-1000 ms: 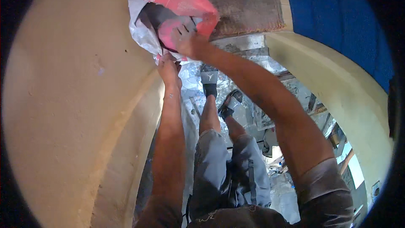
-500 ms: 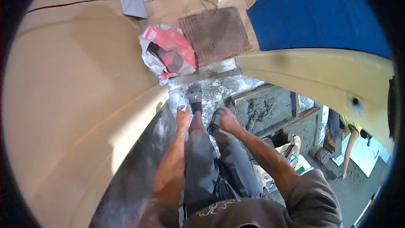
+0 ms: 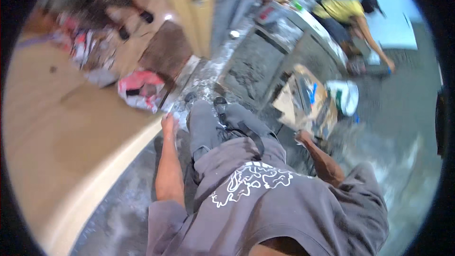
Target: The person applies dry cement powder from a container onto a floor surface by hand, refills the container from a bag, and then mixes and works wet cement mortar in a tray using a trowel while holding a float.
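Observation:
My left hand [image 3: 169, 124] hangs ahead of my left forearm, close to the pale wall's edge. Its fingers are curled in, with a whitish patch beside them; what they hold, if anything, is blurred. Beyond that hand lies a red and white plastic sack [image 3: 124, 85], its mouth gaping around something dark. My right hand [image 3: 304, 137] is lower, out to my right, its fingers curled and their inner side hidden. Nearest to it is a torn cardboard sheet [image 3: 284, 104] with dark pieces and a blue item on it. Both hands appear apart from these things.
A white bucket [image 3: 350, 98] stands beside the cardboard. Framed grey cement panels [image 3: 251, 68] lie ahead. A co-worker in a yellow top [image 3: 342, 8] reaches down to the grey floor at far right. A brown mat [image 3: 166, 50] and another person's feet [image 3: 147, 17] are at upper left.
My view has swung to the right, bringing the cardboard and co-worker further in. My right hand has moved away from my legs toward the right; both hands are further apart.

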A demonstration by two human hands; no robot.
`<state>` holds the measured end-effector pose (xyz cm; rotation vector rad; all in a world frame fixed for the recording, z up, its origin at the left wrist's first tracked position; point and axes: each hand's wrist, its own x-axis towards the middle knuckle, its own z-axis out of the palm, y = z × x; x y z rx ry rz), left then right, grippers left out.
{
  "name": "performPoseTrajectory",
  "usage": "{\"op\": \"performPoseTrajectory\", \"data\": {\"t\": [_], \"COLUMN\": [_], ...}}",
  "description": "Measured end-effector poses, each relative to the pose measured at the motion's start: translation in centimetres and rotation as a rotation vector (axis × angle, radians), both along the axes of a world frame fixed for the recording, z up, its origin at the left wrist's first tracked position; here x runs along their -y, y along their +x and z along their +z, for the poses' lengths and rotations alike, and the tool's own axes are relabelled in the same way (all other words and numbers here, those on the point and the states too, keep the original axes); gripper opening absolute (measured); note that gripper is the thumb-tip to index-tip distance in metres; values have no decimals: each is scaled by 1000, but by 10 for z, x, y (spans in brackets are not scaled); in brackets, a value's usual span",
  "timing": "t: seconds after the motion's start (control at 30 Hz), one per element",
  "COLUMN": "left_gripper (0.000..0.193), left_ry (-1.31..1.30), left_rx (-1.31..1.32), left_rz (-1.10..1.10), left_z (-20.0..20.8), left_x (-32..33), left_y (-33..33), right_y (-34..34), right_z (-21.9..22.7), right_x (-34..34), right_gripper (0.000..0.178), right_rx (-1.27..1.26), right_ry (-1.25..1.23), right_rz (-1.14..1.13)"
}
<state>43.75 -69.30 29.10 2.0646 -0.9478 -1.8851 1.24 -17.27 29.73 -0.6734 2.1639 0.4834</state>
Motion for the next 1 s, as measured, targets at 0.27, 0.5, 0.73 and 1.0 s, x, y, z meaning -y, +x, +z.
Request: {"op": "performPoseTrajectory", "data": {"t": [0.27, 0.5, 0.73, 1.0], "left_gripper": [50, 26, 30, 38], "left_ry": [166, 280, 220, 115], "left_rx": [94, -31, -373, -176], "left_rz": [-364, -997, -1067, -1248], "left_z": [5, 24, 45, 60], "left_x": [12, 60, 67, -27], "left_y": [-21, -117, -215, -254], "right_y": [246, 378, 355, 388], "right_z": [2, -10, 90, 45], "right_x": [-36, -36, 23, -70], "right_gripper": [35, 29, 36, 26], "right_rx": [142, -58, 114, 206], "right_ry": [-315, -365, -408, -130], "right_rz": [-761, -462, -1793, -1042]}}
